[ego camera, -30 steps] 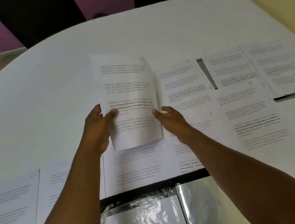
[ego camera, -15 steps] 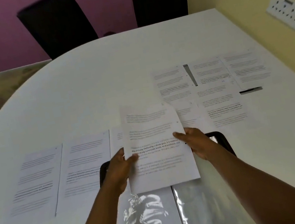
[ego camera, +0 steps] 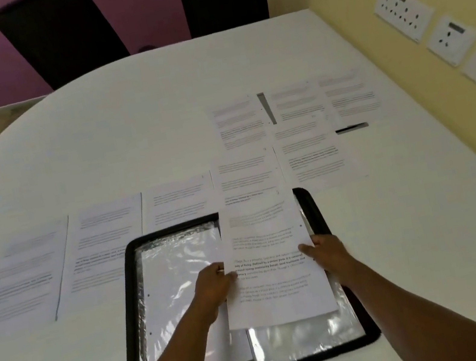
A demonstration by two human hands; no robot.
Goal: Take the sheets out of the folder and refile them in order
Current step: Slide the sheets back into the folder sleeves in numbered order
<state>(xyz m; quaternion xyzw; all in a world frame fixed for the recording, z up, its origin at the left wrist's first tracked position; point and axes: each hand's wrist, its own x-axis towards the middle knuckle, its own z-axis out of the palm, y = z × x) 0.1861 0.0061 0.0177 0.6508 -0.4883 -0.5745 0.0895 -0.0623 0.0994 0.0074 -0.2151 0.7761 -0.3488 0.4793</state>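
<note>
An open black folder [ego camera: 126, 295] with shiny clear plastic sleeves [ego camera: 176, 270] lies on the white table near me. I hold one printed sheet [ego camera: 273, 269] over the folder's right half. My left hand [ego camera: 214, 286] pinches its left edge and my right hand [ego camera: 327, 252] pinches its right edge. Several other printed sheets lie flat on the table: a row [ego camera: 108, 247] left of and behind the folder, and a group [ego camera: 300, 124] at the far right.
The white table [ego camera: 124, 120] has a curved far edge. Two dark chairs [ego camera: 58, 33] stand behind it. A yellow wall with socket plates [ego camera: 404, 11] runs along the right side. A thin dark strip [ego camera: 351, 127] lies by the far sheets.
The held sheet has come back toward me from above the spread sheets and now sits over the folder's right half. The view has pulled back, showing the whole folder.
</note>
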